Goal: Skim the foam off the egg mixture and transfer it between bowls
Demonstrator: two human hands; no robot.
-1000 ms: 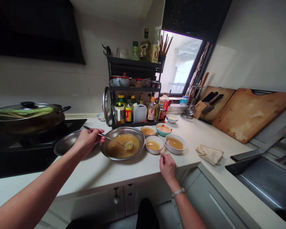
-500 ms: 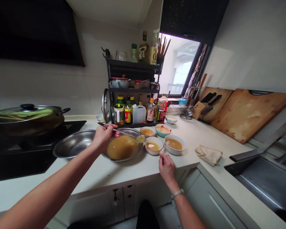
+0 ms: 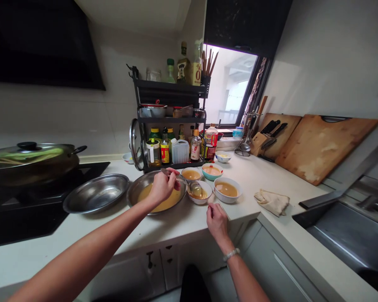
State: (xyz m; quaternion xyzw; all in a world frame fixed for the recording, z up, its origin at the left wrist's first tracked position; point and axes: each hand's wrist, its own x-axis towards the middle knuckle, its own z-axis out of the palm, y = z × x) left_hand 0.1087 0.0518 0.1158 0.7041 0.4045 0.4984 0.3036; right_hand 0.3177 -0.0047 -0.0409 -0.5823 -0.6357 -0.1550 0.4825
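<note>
White counter [image 3: 252, 176]: left hand [image 3: 164, 186] grips 1 ladle [image 3: 195, 189], long axis sloping down-right over 1 bowl [image 3: 201, 201]; right hand [image 3: 217, 219] curled closed.

Surface [image 3: 248, 174] white. Liquid [image 3: 166, 204] in the full basin [image 3: 133, 193] yellowish brown, basin itself silver; second basin [image 3: 97, 193] silver too. Ladle [image 3: 194, 188] silver-grey. Nearest bowl [image 3: 199, 201] white outside, amber liquid within. Right bowl [image 3: 228, 199] plain white, orange-brown liquid. Turquoise bowl [image 3: 211, 176]: pale orange contents, red marks at rim. Back bowl [image 3: 223, 160] white, blue pattern, maybe floral, too small to tell. Cloth [image 3: 272, 202] beige. Rack [image 3: 170, 120] black. Front cutting board [image 3: 327, 147] warm brown, darker blotches. Bracelet [image 3: 231, 254] pale greyish.
</note>
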